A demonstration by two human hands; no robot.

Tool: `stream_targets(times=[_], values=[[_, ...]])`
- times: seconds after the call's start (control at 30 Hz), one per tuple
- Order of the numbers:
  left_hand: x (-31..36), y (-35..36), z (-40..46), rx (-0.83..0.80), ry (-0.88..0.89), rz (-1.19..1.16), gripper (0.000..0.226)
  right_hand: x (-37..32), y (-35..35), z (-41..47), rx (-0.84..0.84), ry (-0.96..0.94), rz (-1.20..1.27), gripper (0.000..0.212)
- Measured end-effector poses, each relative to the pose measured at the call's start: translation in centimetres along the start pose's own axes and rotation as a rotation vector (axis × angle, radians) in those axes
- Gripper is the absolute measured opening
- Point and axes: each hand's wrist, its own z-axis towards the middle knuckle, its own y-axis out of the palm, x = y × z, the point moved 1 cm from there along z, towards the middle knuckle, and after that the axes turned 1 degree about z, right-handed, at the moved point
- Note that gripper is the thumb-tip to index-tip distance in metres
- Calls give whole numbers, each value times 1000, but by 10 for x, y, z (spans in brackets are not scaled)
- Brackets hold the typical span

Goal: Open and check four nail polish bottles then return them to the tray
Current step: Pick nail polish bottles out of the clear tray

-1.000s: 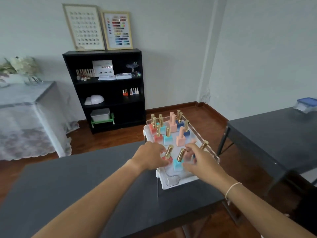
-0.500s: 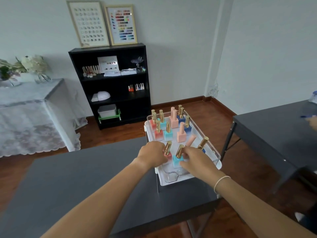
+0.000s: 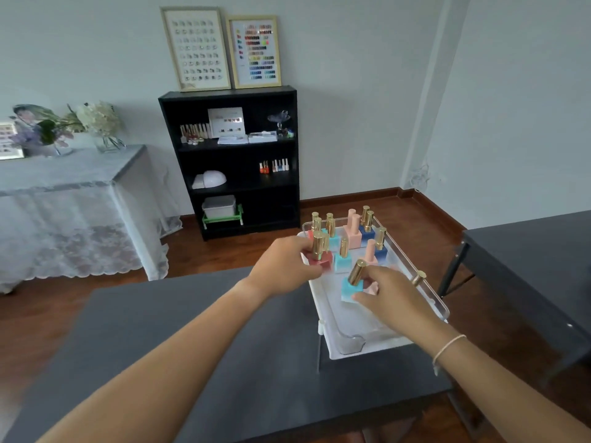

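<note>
A clear-walled white tray stands on the right end of a dark grey table and holds several nail polish bottles with gold or pink caps. My left hand grips a red bottle with a gold cap at the tray's left side, lifted slightly. My right hand pinches a light blue bottle with a gold cap, tilted, above the tray's middle. A pink bottle lies partly hidden behind my right hand.
More bottles fill the tray's far half. A second dark table stands to the right across a gap of wooden floor. A black shelf unit and a lace-covered table stand by the far wall.
Both hands have closed on bottles and lifted them: the left has raised the red one, the right has tilted up the light blue one. The camera has turned a little to the right.
</note>
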Motion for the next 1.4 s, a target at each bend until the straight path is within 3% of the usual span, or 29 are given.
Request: stream_targets(times=[0.23,0.37,0.57,1.0,1.4], values=[[-52,-71,-22,94,-40,19,9,-79,24,16,19,-190,118,21],[-103,-102,-51,108,-103,30,5,-123,76,24,-60,-241,157,27],[-196,-130,-106,88,-235,54,23,-164,177,29,-153,-241,175,32],[-353,-145,-178,-22,-418,95,29,-199,343,39,-280,-162,183,32],[-404,-134,-175,-78,-439,115,15,-199,387,58,-286,-94,147,32]])
